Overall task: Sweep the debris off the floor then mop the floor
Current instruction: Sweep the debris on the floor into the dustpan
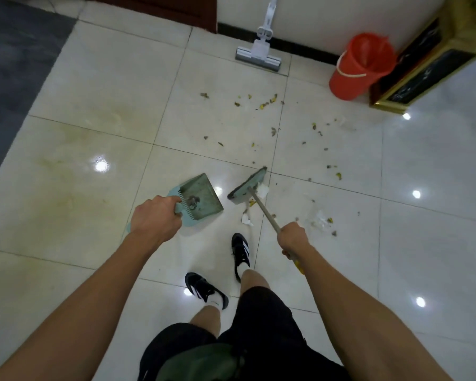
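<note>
Gripping the dustpan [201,198] by its handle, the left hand [154,215] is holding it tilted over the floor [94,111], its fingers curled round the pale blue grip beside the comb teeth. A small grey clump is lying inside the pan near those teeth. Just to the right of the dustpan, the broom [246,187] is resting with its green head on the tiles, and the right hand [293,239] is wrapping its fingers tightly round the broom's stick, lower down toward the person. White paper scraps [263,189] are sitting against the broom head and another scrap is lying between the dustpan and the broom stick. Debris [270,101], yellow and brown bits, is scattering across the tiles beyond and to the right of the dustpan, reaching as far as the wall side. Well beyond the dustpan, a mop [259,55] is leaning against the wall with its sponge head on the floor. A red bucket [360,66] is standing to the right of the mop, touching a gold-framed cabinet [423,67]. Below the dustpan, two black shoes [241,253] with white stripes are standing on the tiles.
</note>
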The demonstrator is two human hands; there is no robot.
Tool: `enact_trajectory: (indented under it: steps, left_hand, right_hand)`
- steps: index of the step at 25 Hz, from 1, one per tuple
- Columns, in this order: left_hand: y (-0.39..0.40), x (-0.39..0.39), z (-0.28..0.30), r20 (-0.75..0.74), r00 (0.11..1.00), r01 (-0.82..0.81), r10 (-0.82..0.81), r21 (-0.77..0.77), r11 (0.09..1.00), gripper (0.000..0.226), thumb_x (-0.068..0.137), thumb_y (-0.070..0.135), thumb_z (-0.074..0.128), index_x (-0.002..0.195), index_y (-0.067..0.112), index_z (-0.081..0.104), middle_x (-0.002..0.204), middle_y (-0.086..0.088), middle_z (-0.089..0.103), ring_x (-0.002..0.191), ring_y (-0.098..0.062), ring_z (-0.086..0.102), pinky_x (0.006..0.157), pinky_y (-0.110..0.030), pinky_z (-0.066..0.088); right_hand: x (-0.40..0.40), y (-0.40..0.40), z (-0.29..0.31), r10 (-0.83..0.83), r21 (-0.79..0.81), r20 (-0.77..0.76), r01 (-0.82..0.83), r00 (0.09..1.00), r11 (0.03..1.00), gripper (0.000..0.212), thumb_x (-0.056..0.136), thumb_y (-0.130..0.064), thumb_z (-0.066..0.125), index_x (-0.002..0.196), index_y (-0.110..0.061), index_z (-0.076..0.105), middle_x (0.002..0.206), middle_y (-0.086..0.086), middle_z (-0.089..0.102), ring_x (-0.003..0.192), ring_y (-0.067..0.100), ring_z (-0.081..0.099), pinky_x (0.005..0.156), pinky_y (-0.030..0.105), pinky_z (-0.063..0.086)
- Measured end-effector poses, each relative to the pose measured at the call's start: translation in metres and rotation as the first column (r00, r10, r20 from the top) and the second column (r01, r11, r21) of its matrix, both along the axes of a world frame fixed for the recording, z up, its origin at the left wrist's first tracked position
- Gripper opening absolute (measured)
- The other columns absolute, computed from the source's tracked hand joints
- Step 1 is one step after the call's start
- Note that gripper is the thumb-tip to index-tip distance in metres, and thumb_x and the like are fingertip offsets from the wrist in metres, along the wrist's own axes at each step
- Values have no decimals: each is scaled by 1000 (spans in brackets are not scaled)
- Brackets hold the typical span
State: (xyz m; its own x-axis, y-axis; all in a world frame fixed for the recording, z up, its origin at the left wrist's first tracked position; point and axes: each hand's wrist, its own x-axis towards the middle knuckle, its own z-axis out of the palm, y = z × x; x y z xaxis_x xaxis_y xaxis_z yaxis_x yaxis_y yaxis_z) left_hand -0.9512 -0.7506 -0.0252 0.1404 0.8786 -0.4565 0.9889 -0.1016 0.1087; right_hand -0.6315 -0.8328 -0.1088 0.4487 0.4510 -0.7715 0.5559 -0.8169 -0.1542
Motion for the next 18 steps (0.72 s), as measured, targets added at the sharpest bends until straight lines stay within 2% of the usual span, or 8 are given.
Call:
enact_trajectory:
  steps: [5,8,10,15,18]
  left_hand:
    - [3,-5,10,-1,999,33,-33,45,998,23,91,28,56,112,28,66,97,-7,69,88,-33,66,74,-37,52]
    - [12,-11,14,-5,1000,30,-29,60,998,25,91,29,57,115,29,65,94,-6,69,85,-32,66,72,-36,51]
    - [24,-16,16,-20,1000,24,-23,65,998,26,91,29,57,116,30,65,95,-6,69,86,-32,66,71,-35,50]
    - [76,-28,16,-58,998,-21,24,58,998,19,92,32,57,109,30,65,94,-5,68,86,-31,65,71,-35,50]
    - [124,-30,10,-81,995,-46,50,47,998,20,93,33,56,111,31,65,94,-5,69,85,-31,66,70,-35,50]
  right_hand:
    - [-15,-5,7,-20,85,-11,21,1000,996,30,94,-3,43,115,3,62,83,17,64,56,28,64,41,27,50]
    - [-21,15,4,-1,137,-27,4,1000,991,37,93,-3,42,123,-2,61,86,17,65,60,30,66,46,33,56]
    - [-26,36,3,15,154,-40,-9,999,988,37,93,-4,43,125,-3,62,87,17,66,63,32,67,50,37,59]
    - [-37,107,-8,37,186,-83,-21,996,982,33,92,-5,47,122,-3,61,96,14,65,72,31,68,61,39,62]
    - [-44,165,-22,34,197,-139,-6,990,980,31,93,-5,45,117,-1,63,92,14,65,71,31,68,56,36,60]
